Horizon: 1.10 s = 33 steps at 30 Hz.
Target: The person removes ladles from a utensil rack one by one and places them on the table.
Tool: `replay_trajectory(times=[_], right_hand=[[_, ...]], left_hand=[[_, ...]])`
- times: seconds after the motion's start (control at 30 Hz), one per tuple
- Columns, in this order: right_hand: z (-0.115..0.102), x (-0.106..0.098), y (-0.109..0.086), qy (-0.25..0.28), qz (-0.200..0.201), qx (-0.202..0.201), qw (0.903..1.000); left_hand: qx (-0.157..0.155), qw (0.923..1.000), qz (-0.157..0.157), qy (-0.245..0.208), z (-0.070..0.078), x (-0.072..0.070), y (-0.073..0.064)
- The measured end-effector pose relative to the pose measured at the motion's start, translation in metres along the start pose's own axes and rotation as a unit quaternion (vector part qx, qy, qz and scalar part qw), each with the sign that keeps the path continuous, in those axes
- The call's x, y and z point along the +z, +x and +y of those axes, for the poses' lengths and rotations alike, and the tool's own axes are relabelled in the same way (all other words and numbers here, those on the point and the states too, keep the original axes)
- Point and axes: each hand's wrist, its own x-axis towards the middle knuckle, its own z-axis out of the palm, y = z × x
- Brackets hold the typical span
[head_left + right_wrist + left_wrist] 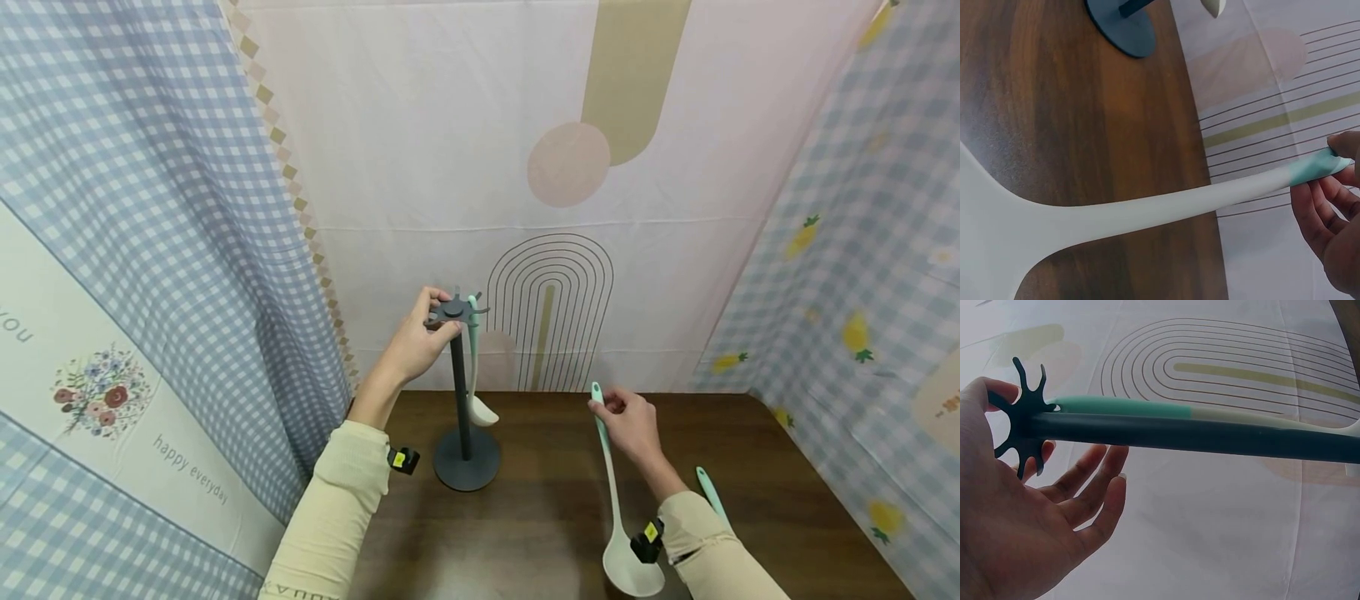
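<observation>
My left hand (414, 346) grips the hooked top of a dark utensil stand (461, 383), thumb on the near side and fingertips on the far side. In the left wrist view, its other fingers spread beside the stand's pole (1210, 439). A small ladle (482, 412) with a green handle end hangs from a hook on the stand's right. My right hand (633, 425) pinches the green handle end of a larger white ladle (633, 571), bowl downward. In the right wrist view, the white handle (1147, 212) widens toward the bowl, which is mostly cut off.
Another green-handled utensil (711, 493) lies on the brown wooden table (540, 492), its far part hidden by my right sleeve. The stand's round base (467, 475) rests on the table. Patterned cloths (420, 167) hang at the back and sides.
</observation>
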Motion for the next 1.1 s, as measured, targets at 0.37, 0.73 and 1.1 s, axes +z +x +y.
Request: replay_trajectory(times=[0.37,0.73,1.1], right_hand=[[0.016,0.002,-0.005,-0.012,-0.005,0.023,0.9997],[0.033,0.007,-0.014,-0.028,-0.026,0.039,0.9985],[0.043,0.010,-0.023,-0.031,-0.045,0.055,0.9970]], left_hand=[[0.000,1.0000,-0.002,-0.004,-0.001,0.001,0.000],[-0.002,1.0000,0.000,-0.003,-0.001,0.000,0.000],[0.003,1.0000,-0.003,-0.003,0.000,-0.001,0.001]])
